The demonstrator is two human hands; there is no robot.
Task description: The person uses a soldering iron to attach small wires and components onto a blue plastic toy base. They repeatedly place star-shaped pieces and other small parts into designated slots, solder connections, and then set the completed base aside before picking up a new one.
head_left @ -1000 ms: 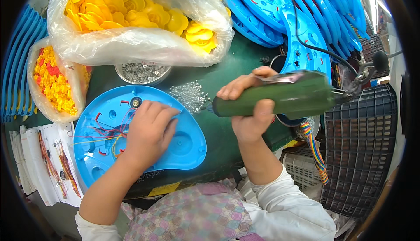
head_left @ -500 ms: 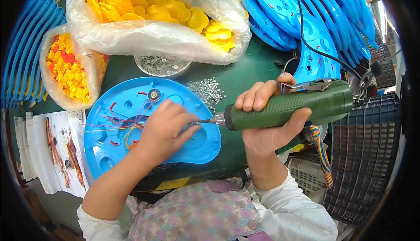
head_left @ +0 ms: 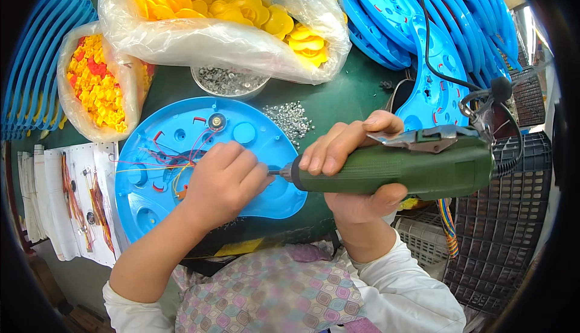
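My right hand point(head_left: 356, 164) grips a green electric screwdriver point(head_left: 411, 167), held level with its bit pointing left. Its tip meets the fingers of my left hand point(head_left: 226, 182), which are pinched together over a blue plastic shell point(head_left: 278, 203). What sits between those fingertips is hidden or too small to make out. Thin pink, yellow and red wires point(head_left: 179, 167) run across the shell, and a small round speaker-like part point(head_left: 216, 121) sits near its top edge.
Loose small screws point(head_left: 289, 120) lie beside a tub point(head_left: 232, 84) of clear bits. Behind are bags of yellow discs point(head_left: 211, 40) and small yellow-red pieces point(head_left: 96, 85). Blue shells point(head_left: 435, 61) are stacked at right, above black crates point(head_left: 501, 218). Wire bundles point(head_left: 72, 194) rest on white sheets at left.
The screwdriver and my right hand have shifted slightly left and down, and the bit stays at my left fingertips. My left hand has turned a little, its fingers drawn closer together.
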